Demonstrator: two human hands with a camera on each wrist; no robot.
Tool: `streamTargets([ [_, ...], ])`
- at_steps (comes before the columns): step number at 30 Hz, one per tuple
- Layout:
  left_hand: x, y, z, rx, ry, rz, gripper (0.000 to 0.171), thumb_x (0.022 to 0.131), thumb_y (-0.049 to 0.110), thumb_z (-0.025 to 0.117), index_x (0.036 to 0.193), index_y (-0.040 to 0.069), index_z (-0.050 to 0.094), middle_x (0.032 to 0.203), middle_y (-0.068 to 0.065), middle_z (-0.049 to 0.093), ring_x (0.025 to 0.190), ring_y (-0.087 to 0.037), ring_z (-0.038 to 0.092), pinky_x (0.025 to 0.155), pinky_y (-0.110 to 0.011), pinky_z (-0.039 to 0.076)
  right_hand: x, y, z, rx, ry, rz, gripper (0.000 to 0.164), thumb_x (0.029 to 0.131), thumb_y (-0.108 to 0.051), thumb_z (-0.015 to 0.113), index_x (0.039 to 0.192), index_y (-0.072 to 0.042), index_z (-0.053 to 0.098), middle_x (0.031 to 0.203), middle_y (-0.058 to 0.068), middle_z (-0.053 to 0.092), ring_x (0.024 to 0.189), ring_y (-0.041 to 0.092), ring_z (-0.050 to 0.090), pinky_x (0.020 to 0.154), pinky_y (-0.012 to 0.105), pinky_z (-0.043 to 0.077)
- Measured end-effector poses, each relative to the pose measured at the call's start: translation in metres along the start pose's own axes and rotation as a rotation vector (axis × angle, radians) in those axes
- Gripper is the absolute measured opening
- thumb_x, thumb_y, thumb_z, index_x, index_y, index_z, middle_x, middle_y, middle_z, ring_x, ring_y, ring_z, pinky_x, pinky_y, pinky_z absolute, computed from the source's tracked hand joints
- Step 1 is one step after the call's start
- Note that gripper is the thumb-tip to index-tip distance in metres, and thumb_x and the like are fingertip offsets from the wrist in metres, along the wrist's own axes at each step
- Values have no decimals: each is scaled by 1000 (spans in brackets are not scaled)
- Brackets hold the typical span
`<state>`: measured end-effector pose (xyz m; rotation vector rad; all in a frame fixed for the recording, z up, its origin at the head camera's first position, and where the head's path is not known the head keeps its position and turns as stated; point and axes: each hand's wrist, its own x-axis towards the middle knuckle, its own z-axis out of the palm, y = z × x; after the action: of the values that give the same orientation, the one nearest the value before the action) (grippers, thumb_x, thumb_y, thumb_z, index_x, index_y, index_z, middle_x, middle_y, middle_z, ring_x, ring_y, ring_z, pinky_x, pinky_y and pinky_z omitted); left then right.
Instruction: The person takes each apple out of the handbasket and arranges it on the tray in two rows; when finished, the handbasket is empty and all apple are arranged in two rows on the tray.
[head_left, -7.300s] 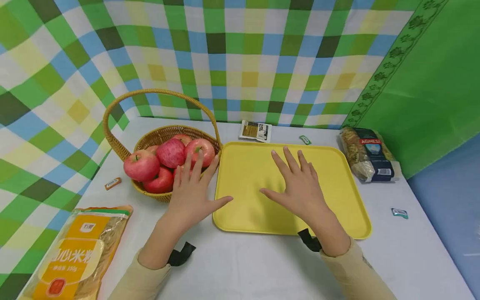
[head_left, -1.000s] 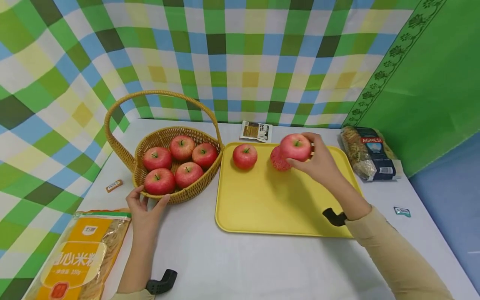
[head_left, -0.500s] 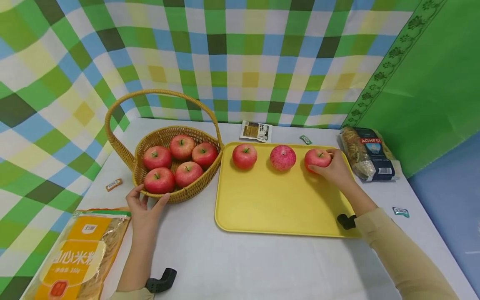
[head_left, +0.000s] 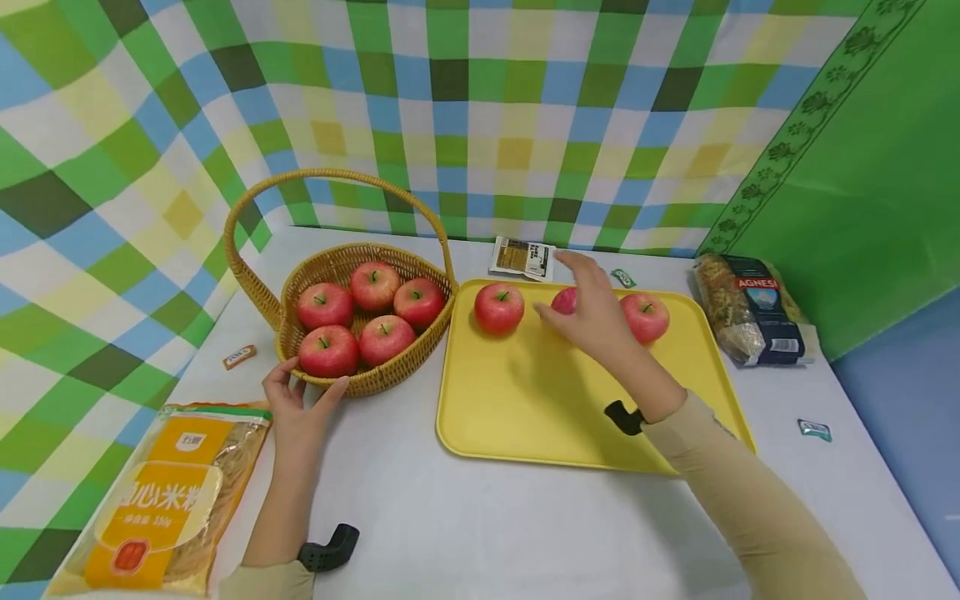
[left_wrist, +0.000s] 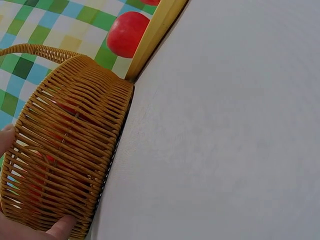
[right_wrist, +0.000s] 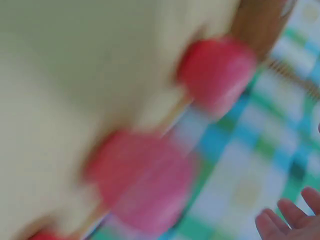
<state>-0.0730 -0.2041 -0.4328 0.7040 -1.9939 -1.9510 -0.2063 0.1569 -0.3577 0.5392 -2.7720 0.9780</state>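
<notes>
A wicker basket [head_left: 390, 372] with a tall handle holds several red apples [head_left: 328, 351]. My left hand [head_left: 298, 421] holds the basket's near rim, thumb against the woven side; in the left wrist view the basket's weave [left_wrist: 70, 145] fills the left side. Three apples stand in a row along the far side of the yellow tray [head_left: 517, 417]: a left apple [head_left: 498, 309], a darker middle apple [head_left: 564, 300] partly hidden by my hand, and a right apple [head_left: 645, 317]. Above the middle one is my right hand [head_left: 596, 321], empty, fingers spread. The right wrist view is blurred.
A noodle bag [head_left: 161, 500] lies at the front left and a pasta bag [head_left: 753, 308] at the back right. A flat packet [head_left: 522, 258] rests behind the tray. Small wrappers include an orange one [head_left: 239, 357], a green one [head_left: 623, 277] and a teal one [head_left: 814, 429].
My right hand has set an apple down at the tray's right, let go and moved back left. My left hand has stayed at the basket. Earlier, all the apples were in the basket.
</notes>
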Motion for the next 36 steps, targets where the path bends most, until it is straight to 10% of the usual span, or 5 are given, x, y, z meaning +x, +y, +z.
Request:
streamTargets([
  [8, 3, -3, 1, -19, -1, 16, 72, 82, 19, 79, 132, 23, 28, 153, 3, 17, 143, -24, 18, 113, -37, 28, 30, -93, 66, 18, -258, -189, 75, 84, -44, 72, 144, -11, 41, 142, 8, 44, 129, 24, 43, 102, 43, 42],
  [21, 0, -1, 0, 1, -5, 5, 73, 83, 21, 78, 134, 24, 25, 154, 2, 14, 143, -24, 18, 112, -38, 30, 53, -152, 147, -335, -537, -180, 61, 82, -51, 68, 128, -15, 53, 118, 2, 56, 107, 19, 54, 82, 34, 51],
  [27, 1, -4, -2, -1, -1, -9, 73, 83, 22, 78, 133, 26, 24, 154, 2, 15, 144, -25, 17, 111, -37, 30, 55, -159, 150, -369, -526, -170, 46, 79, -44, 72, 110, -15, 56, 96, -2, 54, 95, 17, 53, 72, 31, 50],
  [36, 0, -6, -2, -6, -13, -25, 74, 83, 24, 77, 135, 28, 23, 157, 4, 9, 145, -23, 15, 111, -36, 29, 45, -161, 90, -258, -381, -199, 73, 77, -50, 70, 138, -16, 48, 130, 2, 52, 110, 21, 52, 88, 32, 48],
])
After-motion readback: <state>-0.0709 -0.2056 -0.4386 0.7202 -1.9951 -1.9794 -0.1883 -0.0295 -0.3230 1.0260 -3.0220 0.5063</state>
